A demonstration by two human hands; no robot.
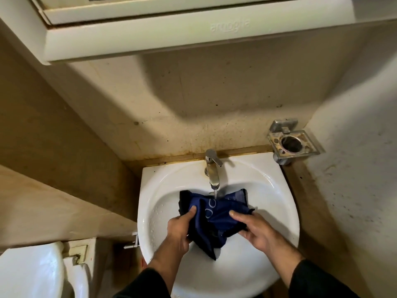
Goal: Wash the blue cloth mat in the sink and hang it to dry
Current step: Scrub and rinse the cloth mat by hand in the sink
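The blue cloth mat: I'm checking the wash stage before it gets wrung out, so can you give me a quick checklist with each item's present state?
1. Water running from the chrome tap: ok, a stream falls from its spout.
2. Stream lands on the dark blue cloth mat: ok, it hits the far edge.
3. Left hand grips the mat: ok, thumb on top, cloth bunched.
4. Right hand grips the mat: ok, fingers curled round its right side.
5. Mat held over the white ceramic basin: ok, none hangs past the rim.
6. Mat soaked through, drain open: cannot tell.
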